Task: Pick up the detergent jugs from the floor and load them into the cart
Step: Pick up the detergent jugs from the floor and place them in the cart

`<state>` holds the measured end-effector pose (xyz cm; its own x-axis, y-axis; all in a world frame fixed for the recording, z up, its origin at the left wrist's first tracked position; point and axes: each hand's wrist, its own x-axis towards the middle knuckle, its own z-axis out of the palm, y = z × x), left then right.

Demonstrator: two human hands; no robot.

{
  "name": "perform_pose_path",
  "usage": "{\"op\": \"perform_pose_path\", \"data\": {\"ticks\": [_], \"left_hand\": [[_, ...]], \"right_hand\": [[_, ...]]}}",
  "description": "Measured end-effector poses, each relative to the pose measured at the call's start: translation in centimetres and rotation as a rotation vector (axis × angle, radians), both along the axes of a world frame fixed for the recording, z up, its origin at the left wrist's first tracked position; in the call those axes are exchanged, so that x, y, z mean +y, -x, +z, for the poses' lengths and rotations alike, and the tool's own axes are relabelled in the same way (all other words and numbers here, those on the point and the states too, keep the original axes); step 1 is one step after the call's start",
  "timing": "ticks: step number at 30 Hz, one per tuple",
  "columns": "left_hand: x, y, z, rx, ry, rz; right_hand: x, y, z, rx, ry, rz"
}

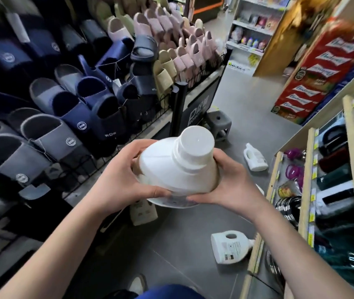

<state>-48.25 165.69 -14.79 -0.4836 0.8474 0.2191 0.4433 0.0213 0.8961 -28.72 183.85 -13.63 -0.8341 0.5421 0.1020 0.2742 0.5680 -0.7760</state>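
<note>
Slipper rack [64,93] fills my left. Held jug [171,169] is up off the floor, cap toward me. Left hand [124,175] and right hand [232,182] clasp its sides, likely for weight. Near jug [230,248] and far jug [256,158] lie on the floor. Cart unseen; held jug's base hidden.

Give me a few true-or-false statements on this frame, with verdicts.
1. The left hand and right hand both grip the held jug. True.
2. The held jug has no cap. False: a white cap is on it.
3. Two other jugs lie on the floor, a far jug and a near jug. True.
4. The rack at left holds bottles. False: the rack holds slippers.
</note>
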Motion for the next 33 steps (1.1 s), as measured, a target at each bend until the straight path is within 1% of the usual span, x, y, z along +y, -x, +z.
{"op": "perform_pose_path", "data": {"ticks": [3, 8, 12, 16, 20, 25, 27, 33], "left_hand": [[-1.8, 0.0, 0.6, 0.032, -0.022, 0.063], [-6.0, -1.7, 1.8, 0.023, -0.029, 0.235], [-9.8, -5.0, 2.5, 0.008, -0.008, 0.448], [-14.0, -9.0, 2.8, -0.019, 0.014, 0.657], [-18.9, -13.8, 3.4, -0.037, 0.057, 0.852], [-25.1, -19.8, 3.5, -0.098, 0.039, 1.089], [-27.7, -22.0, 3.6, -0.107, 0.029, 1.163], [-36.2, -28.2, 3.3, -0.098, 0.042, 1.335]], "right_hand": [[-0.5, 1.0, 0.3, 0.068, -0.003, 0.078], [-1.6, 3.2, 0.5, 0.146, 0.041, 0.295], [-3.3, 4.8, 1.0, 0.083, -0.018, 0.478], [-6.2, 5.9, 0.6, 0.036, 0.035, 0.659], [-10.5, 6.3, 0.6, 0.011, 0.061, 0.840], [-17.6, 5.9, 1.2, -0.021, 0.122, 1.062], [-20.8, 5.5, 1.2, -0.014, 0.137, 1.127], [-30.9, 3.6, 0.8, -0.075, 0.147, 1.291]]}}
